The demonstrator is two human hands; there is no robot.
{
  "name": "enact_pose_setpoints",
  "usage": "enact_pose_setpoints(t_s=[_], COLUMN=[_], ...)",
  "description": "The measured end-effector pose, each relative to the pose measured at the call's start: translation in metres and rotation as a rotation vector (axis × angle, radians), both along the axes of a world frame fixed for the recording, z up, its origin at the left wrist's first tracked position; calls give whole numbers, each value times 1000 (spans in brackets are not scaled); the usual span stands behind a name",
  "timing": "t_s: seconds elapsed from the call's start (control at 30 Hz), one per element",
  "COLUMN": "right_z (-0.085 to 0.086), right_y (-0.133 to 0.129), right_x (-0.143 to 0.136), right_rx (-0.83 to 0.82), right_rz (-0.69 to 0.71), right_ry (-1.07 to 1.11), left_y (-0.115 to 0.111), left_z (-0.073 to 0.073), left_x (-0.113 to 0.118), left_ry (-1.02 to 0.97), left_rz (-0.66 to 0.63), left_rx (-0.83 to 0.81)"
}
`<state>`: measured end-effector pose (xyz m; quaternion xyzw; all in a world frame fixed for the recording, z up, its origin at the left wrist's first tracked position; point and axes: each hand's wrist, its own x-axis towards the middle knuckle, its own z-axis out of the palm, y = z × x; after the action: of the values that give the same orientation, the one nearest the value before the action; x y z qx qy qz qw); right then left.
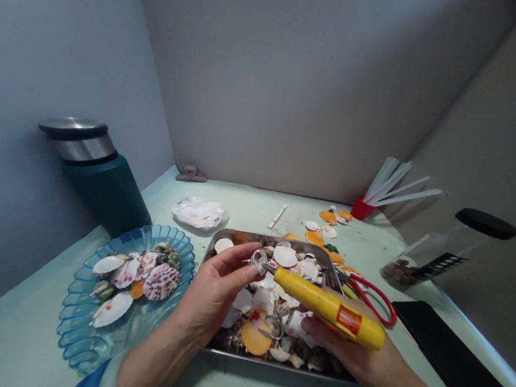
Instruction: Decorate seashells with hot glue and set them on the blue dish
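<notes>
Between the thumb and fingers of my left hand (224, 280) is a small grey-white shell (258, 259) with a round opening. My right hand (352, 342) is wrapped round a yellow hot glue gun (325, 301), whose dark nozzle points at the small shell, touching or very close to it. Both hands are above a metal tray (219, 350) full of mixed shells. An orange scallop shell (256, 336) lies at its near side, and white shells lie around it. The fingers of my right hand are partly hidden by the glue gun.
On the left, a blue scalloped plate (72, 321) carries shells, with a dark green bottle (102, 190) behind. White crumpled paper (200, 212) lies beyond the tray. Rightward are red-handled scissors (378, 303), a black phone (443, 346), a clear jar (417, 260) and a red cup (361, 208) of glue sticks.
</notes>
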<state>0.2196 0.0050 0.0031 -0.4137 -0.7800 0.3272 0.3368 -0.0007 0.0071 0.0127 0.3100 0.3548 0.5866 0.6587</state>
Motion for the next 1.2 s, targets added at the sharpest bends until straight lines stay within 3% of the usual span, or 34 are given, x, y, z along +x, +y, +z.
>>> enact_pose_setpoints(t_s=[1.2], right_z=[2], right_y=[-3], right_x=[-2], right_rx=[69], right_rz=[-15], right_ry=[32], left_y=[1], left_z=[2], left_x=[0], left_ry=[-130], left_rz=[-51], left_rx=[-129])
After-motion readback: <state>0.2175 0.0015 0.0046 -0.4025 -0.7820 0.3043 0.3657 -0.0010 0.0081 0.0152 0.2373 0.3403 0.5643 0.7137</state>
